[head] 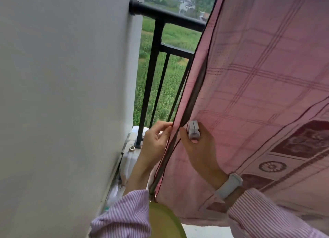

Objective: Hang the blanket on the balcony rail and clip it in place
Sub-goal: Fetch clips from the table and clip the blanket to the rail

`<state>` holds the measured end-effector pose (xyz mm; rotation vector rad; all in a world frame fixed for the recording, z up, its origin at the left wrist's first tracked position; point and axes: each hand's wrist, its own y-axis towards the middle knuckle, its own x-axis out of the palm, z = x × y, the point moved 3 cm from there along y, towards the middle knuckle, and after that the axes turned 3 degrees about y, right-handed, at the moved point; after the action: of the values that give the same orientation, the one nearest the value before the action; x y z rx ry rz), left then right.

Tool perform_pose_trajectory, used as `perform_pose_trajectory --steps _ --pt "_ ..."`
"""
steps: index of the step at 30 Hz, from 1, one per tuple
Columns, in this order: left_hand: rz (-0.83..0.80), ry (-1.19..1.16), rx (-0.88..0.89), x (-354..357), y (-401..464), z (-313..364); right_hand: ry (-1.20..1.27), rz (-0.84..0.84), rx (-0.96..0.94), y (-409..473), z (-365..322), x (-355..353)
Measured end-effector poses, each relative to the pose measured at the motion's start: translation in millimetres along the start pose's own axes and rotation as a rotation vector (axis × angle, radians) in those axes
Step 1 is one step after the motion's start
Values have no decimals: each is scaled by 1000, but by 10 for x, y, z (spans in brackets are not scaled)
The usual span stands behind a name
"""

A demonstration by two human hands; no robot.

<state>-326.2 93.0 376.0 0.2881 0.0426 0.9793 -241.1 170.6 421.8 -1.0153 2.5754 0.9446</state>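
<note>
Left hand (154, 139) pinches the blanket (258, 88) edge — right hand (197, 146), just beside, grips a clip (193, 129).

The black rail (170, 17) runs from the white wall (62, 95) and carries the pink blanket (258, 77), which drapes over it and hides its right part. At the rail post's foot, a small ring (132, 148) lies on the pale ledge (129, 159).
</note>
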Motion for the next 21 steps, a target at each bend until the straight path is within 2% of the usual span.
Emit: perform_pose_trajectory --steps 4,8,12,15,17,21 --pt "27 -41 -57 -20 -61 -15 131 -53 39 -11 23 -15" --pt "20 -3 -64 29 -33 145 183 -194 89 -101 139 13" --pt "52 177 48 76 2 253 219 -242 127 -136 193 -25" --pt "203 379 192 118 8 269 263 -278 114 -128 182 -89" --pt "262 416 226 135 -1 255 198 -333 113 -124 151 -172" --pt "321 293 130 110 -61 239 -45 -564 114 7 -27 -389"
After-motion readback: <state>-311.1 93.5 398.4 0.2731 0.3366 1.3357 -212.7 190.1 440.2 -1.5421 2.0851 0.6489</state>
